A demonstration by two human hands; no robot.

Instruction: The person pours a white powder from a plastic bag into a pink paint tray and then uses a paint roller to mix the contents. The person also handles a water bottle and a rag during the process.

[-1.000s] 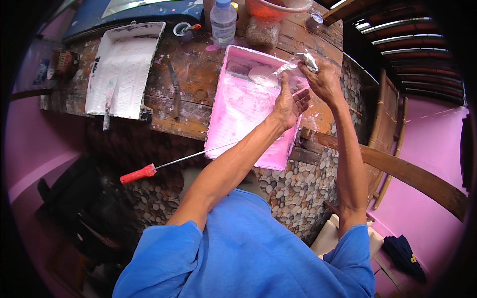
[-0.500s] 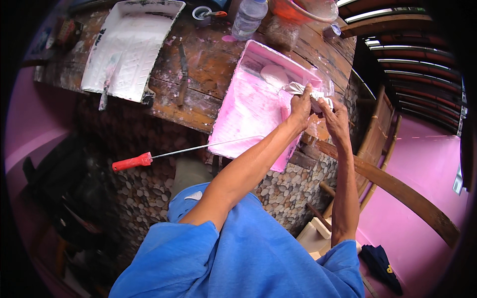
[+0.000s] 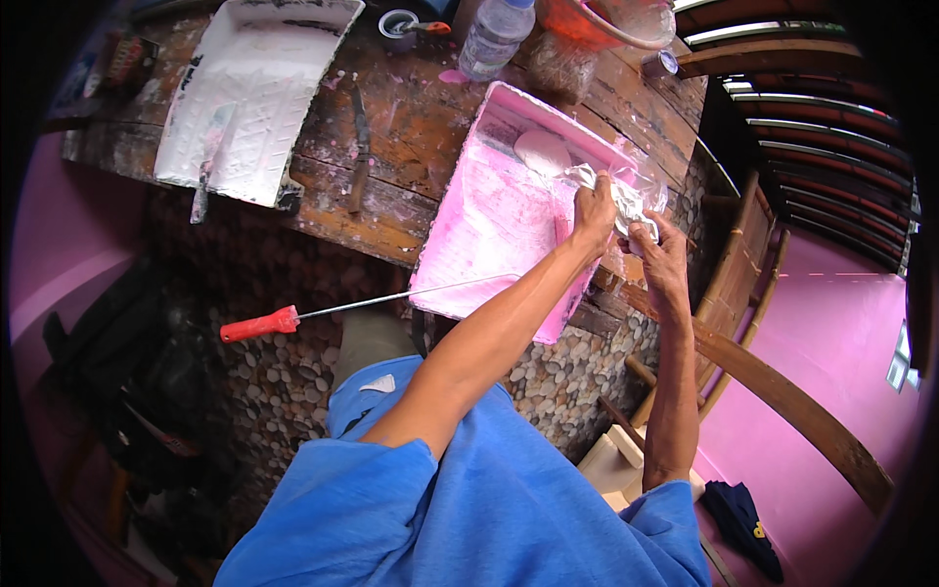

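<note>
A crumpled white plastic bag (image 3: 629,203) is stretched between my two hands over the right side of a pink-smeared paint tray (image 3: 469,220). My left hand (image 3: 594,213) is closed on the bag's left part, and my right hand (image 3: 660,259) pinches its lower right end. Clear plastic film (image 3: 649,178) shows just behind the bag. Near the tray's far end lies a round whitish patch (image 3: 542,152), perhaps powder or paste. A paint roller with a red handle (image 3: 259,324) rests across the tray's near edge; my left forearm hides part of its rod.
A white-coated paint tray (image 3: 249,93) with a scraper (image 3: 205,181) stands at the left of the wooden table (image 3: 396,127). Behind are a small cup (image 3: 396,24), a water bottle (image 3: 496,39) and an orange basin (image 3: 577,24). Right of my arm curves a wooden rail (image 3: 782,391).
The white bag has been spread wider between my fingers. My right hand has moved slightly down toward me, while my left hand stays nearly in place.
</note>
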